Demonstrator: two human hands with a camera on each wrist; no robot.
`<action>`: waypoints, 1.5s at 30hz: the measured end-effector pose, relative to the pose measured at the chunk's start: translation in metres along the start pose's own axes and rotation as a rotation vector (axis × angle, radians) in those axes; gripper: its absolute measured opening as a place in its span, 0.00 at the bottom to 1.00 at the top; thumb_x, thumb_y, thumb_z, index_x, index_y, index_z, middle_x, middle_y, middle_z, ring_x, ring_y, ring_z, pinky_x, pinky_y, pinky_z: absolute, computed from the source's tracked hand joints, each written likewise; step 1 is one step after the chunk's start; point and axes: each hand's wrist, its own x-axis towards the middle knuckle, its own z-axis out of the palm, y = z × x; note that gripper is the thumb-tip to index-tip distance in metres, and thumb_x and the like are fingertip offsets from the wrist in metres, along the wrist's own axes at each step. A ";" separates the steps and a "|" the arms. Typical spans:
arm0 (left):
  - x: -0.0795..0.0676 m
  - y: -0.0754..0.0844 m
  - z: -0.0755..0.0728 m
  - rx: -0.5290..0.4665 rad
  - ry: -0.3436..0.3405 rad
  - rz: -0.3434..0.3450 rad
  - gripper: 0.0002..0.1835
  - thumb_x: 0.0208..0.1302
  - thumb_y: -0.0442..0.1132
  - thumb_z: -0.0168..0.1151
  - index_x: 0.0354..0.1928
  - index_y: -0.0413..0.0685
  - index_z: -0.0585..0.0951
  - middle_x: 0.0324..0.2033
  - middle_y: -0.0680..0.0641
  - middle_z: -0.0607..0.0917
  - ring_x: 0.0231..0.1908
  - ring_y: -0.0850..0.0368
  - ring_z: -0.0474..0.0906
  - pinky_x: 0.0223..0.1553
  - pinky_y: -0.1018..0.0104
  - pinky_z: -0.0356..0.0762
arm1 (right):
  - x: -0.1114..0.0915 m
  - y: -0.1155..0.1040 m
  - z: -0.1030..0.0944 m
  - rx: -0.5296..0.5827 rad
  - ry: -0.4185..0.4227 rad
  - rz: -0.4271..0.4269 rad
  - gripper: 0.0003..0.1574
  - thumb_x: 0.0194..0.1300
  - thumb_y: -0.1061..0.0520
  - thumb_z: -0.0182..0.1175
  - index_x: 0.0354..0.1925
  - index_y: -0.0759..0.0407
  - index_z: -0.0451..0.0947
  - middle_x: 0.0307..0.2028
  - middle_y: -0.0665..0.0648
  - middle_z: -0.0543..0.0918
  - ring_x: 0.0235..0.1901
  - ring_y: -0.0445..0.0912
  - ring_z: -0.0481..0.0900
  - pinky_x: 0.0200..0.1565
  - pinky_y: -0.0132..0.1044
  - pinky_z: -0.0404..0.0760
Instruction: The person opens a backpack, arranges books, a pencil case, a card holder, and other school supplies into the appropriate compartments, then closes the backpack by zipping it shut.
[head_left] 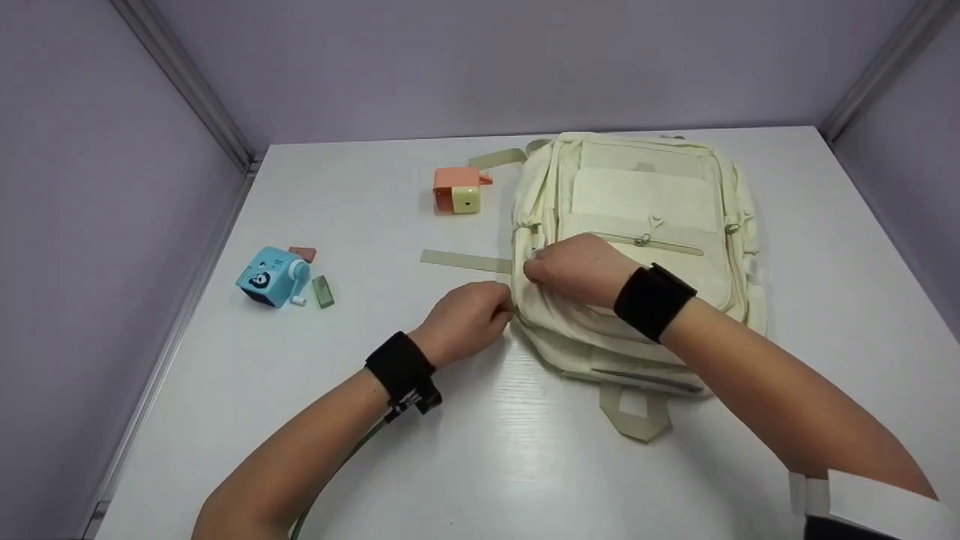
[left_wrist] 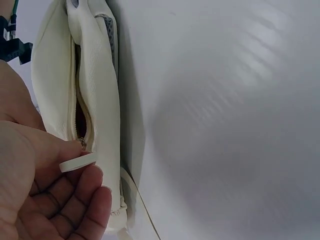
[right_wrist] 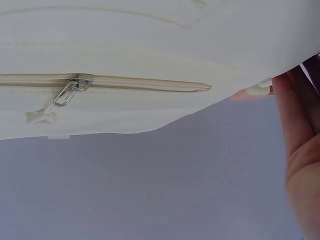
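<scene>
left hand (head_left: 466, 321) pinches a zipper pull (left_wrist: 78, 162), right hand (head_left: 583, 270) grips the cream backpack (head_left: 646, 196).

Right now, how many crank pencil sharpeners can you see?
2: the blue sharpener at far left, the orange-and-yellow sharpener beside the backpack, which may hide others.

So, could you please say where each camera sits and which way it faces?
Head: worn there, facing forward and down at the backpack; left hand, right hand and forearms show.
Left wrist: worn there, facing a partly open zipper; the left hand shows, and apparently part of the right.
Right wrist: worn there, facing another zipper; right hand shows.
Head and left wrist share the backpack and left hand.
</scene>
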 end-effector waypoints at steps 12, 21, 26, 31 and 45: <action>-0.007 0.024 0.006 -0.076 -0.055 0.045 0.03 0.70 0.35 0.61 0.40 0.49 0.84 0.34 0.53 0.84 0.36 0.59 0.79 0.41 0.63 0.78 | 0.001 0.001 0.000 -0.009 -0.009 -0.006 0.15 0.63 0.70 0.58 0.27 0.56 0.65 0.16 0.51 0.63 0.17 0.47 0.64 0.19 0.44 0.69; -0.008 0.023 0.010 -0.113 -0.018 -0.010 0.03 0.69 0.35 0.62 0.37 0.50 0.83 0.31 0.54 0.81 0.32 0.60 0.76 0.37 0.63 0.76 | -0.014 -0.006 -0.005 0.065 0.066 0.007 0.13 0.62 0.69 0.59 0.27 0.55 0.70 0.20 0.53 0.73 0.20 0.50 0.71 0.21 0.45 0.71; -0.007 0.022 0.010 -0.114 0.002 -0.024 0.03 0.69 0.36 0.63 0.35 0.50 0.82 0.29 0.55 0.79 0.30 0.60 0.75 0.34 0.64 0.74 | -0.042 -0.013 -0.016 0.137 0.098 0.034 0.12 0.67 0.56 0.64 0.27 0.51 0.74 0.23 0.48 0.74 0.23 0.46 0.72 0.24 0.43 0.72; -0.007 0.022 0.011 -0.121 0.018 -0.040 0.04 0.69 0.36 0.64 0.34 0.49 0.81 0.28 0.55 0.78 0.29 0.60 0.73 0.32 0.64 0.73 | -0.074 -0.022 -0.019 0.144 0.119 0.040 0.21 0.65 0.38 0.67 0.29 0.50 0.73 0.25 0.45 0.72 0.24 0.44 0.71 0.25 0.42 0.72; -0.012 0.025 0.016 -0.173 0.059 -0.038 0.02 0.66 0.35 0.64 0.36 0.48 0.84 0.31 0.54 0.81 0.31 0.61 0.75 0.33 0.65 0.74 | -0.092 -0.036 -0.008 0.127 0.166 0.143 0.14 0.70 0.56 0.62 0.29 0.51 0.70 0.23 0.46 0.71 0.22 0.43 0.70 0.21 0.40 0.69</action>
